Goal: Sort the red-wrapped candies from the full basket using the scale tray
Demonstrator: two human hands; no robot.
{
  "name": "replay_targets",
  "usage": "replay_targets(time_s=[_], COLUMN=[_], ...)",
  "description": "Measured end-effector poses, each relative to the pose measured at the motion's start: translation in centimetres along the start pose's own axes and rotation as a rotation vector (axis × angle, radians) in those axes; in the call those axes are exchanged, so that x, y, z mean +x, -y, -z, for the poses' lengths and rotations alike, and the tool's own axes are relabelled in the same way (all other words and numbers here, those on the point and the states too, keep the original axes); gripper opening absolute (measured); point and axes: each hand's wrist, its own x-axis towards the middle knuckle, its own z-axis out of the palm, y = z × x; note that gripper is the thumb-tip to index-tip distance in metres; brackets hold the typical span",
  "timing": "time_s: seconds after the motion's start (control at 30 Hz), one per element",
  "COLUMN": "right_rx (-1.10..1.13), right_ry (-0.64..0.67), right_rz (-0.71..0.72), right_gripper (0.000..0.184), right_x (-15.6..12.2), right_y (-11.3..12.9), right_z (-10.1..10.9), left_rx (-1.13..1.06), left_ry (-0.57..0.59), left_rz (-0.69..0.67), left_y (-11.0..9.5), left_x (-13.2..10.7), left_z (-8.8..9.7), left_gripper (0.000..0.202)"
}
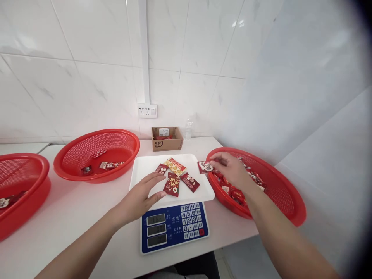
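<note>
Between the fingers of my right hand (231,168) is a dark red snack packet (205,167), held over the gap between the scale pan and the right basket. My left hand (145,195) hovers at the left side of the white scale pan (192,198), fingers apart and nothing in them. Several snack packets lie on the pan: a yellow and red one (174,166), a dark red one with a flower print (172,184) near my left fingertips, another dark red one (190,182) to the right, and one partly covered (161,169). Below the pan shows the blue scale panel (174,228).
A red basket (285,205) with many packets stands at right. Two more red baskets, one at back left (95,141) and one at far left (26,164), hold a few packets. Behind the scale are a cardboard box (167,144) and a clear plastic bottle (188,130).
</note>
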Motion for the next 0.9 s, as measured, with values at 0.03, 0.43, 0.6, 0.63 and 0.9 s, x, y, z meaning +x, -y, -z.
replay_targets(time_s=[0.03, 0.43, 0.6, 0.63, 0.9], right_rx=[0.188, 0.897, 1.042, 1.045, 0.263], right_ry=[0.024, 0.270, 0.262, 0.258, -0.047], right_rz=[0.042, 0.020, -0.107, -0.113, 0.076], right_gripper=[0.018, 0.015, 0.021, 0.021, 0.030], right_x=[-0.6, -4.7, -5.1, -5.2, -4.9], right_y=[1.3, 5.5, 5.3, 5.3, 3.0], right_z=[-1.3, -10.4, -10.7, -10.7, -5.5], left_rx=[-0.030, -0.594, -0.753, -0.745, -0.785], left_ry=[-0.023, -0.015, -0.007, -0.024, -0.324], left_rz=[0.006, 0.102, 0.132, 0.136, 0.227], left_y=[-0.4, -1.6, -1.8, -2.0, -1.5], left_x=[0.0, -1.3, -1.3, -1.2, -1.5], left_z=[-0.3, -1.5, -2.0, -2.2, -1.7], left_gripper=[0.049, 0.033, 0.036, 0.037, 0.027])
